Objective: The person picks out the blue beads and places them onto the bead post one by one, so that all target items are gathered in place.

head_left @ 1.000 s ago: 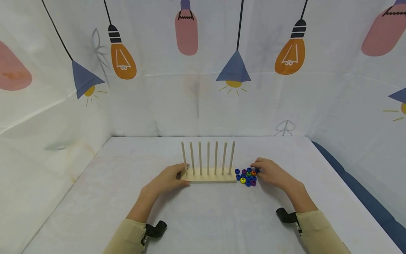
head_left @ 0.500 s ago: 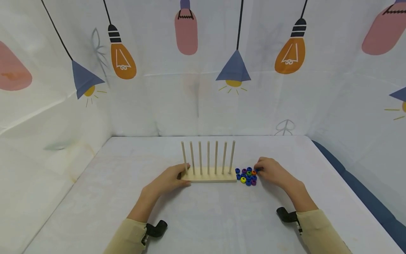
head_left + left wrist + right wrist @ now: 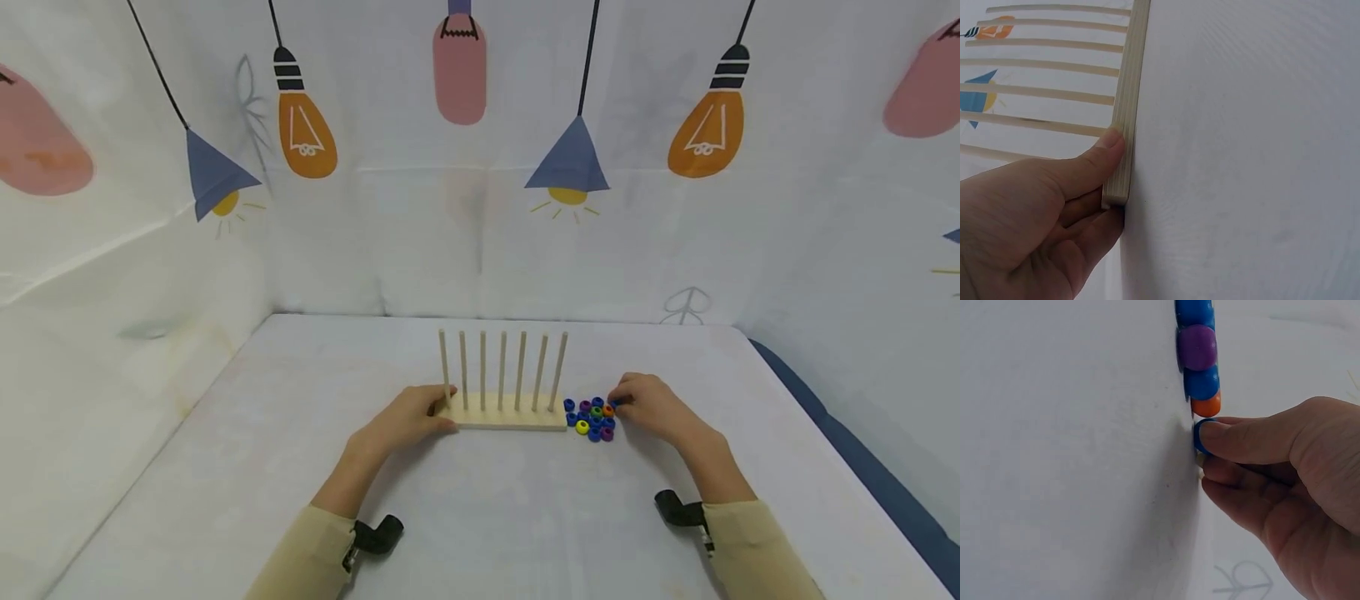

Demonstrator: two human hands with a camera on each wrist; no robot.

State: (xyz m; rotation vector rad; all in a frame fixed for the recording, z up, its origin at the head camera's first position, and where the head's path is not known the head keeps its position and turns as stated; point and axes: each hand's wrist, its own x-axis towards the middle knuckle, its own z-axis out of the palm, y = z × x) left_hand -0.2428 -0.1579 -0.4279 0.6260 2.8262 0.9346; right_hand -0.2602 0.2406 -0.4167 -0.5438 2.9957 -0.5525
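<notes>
A pale wooden peg board (image 3: 510, 418) with a row of several upright pegs stands on the white table. My left hand (image 3: 408, 417) grips its left end, the thumb (image 3: 1094, 164) on the front edge and the other fingers behind. Against the board's right end lies a cluster of small round beads, mostly blue, with a yellow bead (image 3: 582, 427), an orange bead (image 3: 608, 411), a green one and some purple ones. At the cluster's right edge my right hand (image 3: 656, 408) pinches a blue bead (image 3: 1198, 437), partly covered by the thumb and low at the table. No beads sit on the pegs.
The white table (image 3: 480, 517) extends around the board and beads. A white cloth (image 3: 420, 242) printed with lamps hangs behind and at the sides. Dark blue material (image 3: 862, 442) shows past the table's right edge.
My right fingers have drawn in slightly to the right and closed on the blue bead at the cluster's edge. My left hand keeps its grip. The head view has shifted a little.
</notes>
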